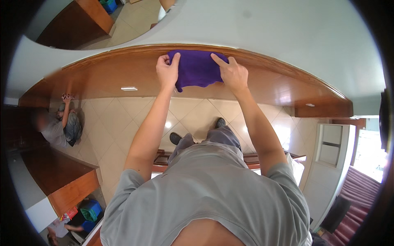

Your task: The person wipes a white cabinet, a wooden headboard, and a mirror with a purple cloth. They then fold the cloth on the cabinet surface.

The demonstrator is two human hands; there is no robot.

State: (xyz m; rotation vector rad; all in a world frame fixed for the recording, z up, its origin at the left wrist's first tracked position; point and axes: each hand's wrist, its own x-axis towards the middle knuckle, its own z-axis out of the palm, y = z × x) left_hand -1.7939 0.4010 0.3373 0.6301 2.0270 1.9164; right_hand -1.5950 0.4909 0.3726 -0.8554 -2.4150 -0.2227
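A purple cloth (200,69) is spread flat between my hands, its upper edge near the moulded top edge of a brown wooden panel (144,73). My left hand (168,69) pinches the cloth's upper left corner, thumb on its front. At the upper right corner, my right hand (234,72) holds it with the index finger laid on the front. The cloth's lower edge hangs uneven, with a small tip at the lower left. Whatever lies behind the cloth is hidden.
A pale wall (277,33) rises above the wood, with a round-edged mirror (132,27) at upper left. White fittings (129,89) sit on the panel. Another person (58,129) crouches at far left, a hand at the panel. Wooden furniture (74,190) and a white cabinet (329,163) flank the tiled floor.
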